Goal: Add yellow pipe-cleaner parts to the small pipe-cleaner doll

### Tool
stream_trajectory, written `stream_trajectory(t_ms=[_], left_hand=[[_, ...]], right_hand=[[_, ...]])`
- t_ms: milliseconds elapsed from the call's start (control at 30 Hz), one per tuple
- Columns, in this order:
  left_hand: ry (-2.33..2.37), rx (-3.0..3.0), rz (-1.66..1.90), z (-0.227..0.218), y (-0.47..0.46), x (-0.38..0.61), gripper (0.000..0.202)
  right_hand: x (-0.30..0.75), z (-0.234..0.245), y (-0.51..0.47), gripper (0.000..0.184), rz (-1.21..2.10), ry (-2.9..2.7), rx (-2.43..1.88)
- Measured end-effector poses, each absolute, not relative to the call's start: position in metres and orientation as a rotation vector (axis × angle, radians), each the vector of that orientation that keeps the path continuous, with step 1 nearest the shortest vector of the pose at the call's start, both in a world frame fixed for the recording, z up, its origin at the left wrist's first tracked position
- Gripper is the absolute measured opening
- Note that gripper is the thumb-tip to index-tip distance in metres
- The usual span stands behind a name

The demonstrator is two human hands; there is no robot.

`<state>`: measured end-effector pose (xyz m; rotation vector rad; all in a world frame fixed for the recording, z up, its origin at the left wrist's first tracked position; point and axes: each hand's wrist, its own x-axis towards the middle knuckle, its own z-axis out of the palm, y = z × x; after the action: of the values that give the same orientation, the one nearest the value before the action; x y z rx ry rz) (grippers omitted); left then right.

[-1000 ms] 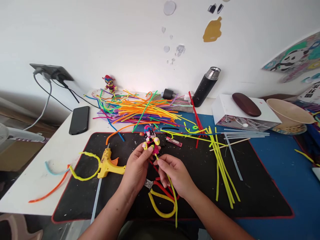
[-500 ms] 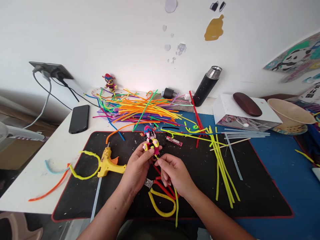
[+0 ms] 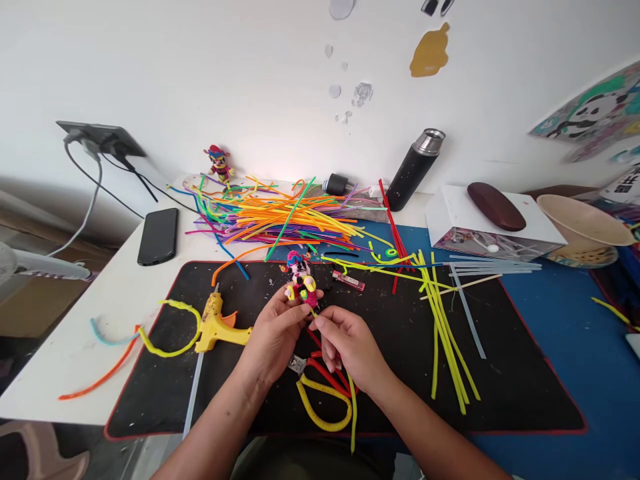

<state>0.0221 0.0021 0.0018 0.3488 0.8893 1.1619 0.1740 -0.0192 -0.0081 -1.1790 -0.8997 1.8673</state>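
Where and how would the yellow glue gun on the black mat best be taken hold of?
Probably by the handle, coming from above on its right: the glue gun lies on its side, with the handle sticking out right towards the left hand. I'd avoid the slim nozzle at the far end and the glue stick trailing from the rear.

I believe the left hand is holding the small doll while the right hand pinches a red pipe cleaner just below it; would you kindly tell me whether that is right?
Not quite: the head view shows that the pipe cleaner is yellow-green, not red. The left hand does hold the small doll, and the right hand pinches just below it.
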Motion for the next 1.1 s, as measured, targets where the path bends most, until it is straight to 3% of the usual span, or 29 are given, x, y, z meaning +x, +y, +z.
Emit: stream_trajectory(t_ms=[1100], left_hand=[[0.924,0.394,1.142,0.0046,0.0031,0.0177,0.038]], right_hand=[[0.1777,-0.0131,-0.0212,0.046,1.822,-1.020,-1.230]])
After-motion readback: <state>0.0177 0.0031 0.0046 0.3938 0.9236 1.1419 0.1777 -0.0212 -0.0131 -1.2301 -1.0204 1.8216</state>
